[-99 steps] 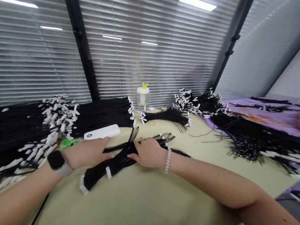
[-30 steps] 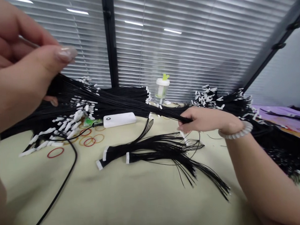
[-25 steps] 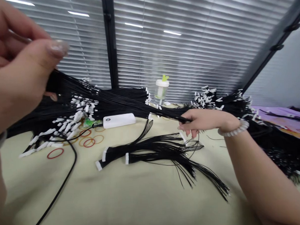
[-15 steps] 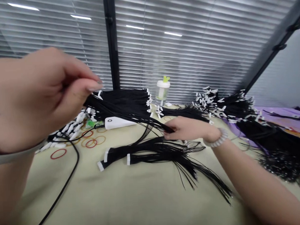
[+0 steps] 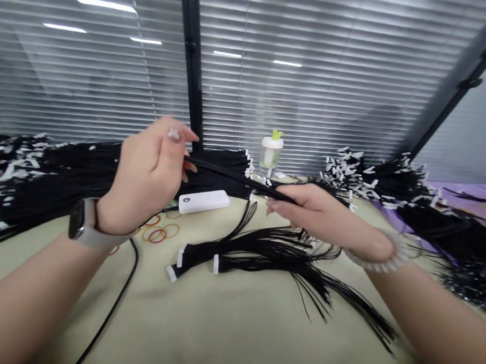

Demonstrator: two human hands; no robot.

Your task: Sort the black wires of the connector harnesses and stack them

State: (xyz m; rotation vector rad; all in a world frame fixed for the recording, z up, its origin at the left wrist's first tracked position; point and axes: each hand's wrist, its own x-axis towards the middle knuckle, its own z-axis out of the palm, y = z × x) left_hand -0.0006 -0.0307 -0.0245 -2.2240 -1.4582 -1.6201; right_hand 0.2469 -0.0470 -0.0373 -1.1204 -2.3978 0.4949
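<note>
A narrow bundle of black wires (image 5: pixel 230 175) stretches between my two hands above the table. My left hand (image 5: pixel 154 172), with a watch on its wrist, has its fingers closed around the bundle's left end. My right hand (image 5: pixel 314 208) pinches the bundle farther right between thumb and fingers; a beaded bracelet circles that wrist. Under the hands, black wire harnesses (image 5: pixel 266 253) lie on the table, white connectors at their left ends and loose wires fanning to the right. The tips inside my left hand are hidden.
Behind my left hand are piled black wires with white connectors (image 5: pixel 45 174). A white power bank (image 5: pixel 203 201) lies near rubber bands (image 5: pixel 159 234) and a black cable (image 5: pixel 112 316). A lidded cup (image 5: pixel 271 156) stands by the blinds. More harnesses (image 5: pixel 450 232) lie at right.
My left hand has drawn back from near the camera and moved right, toward my right hand. The wires between the hands are now a tighter, shorter span. The view has shifted slightly.
</note>
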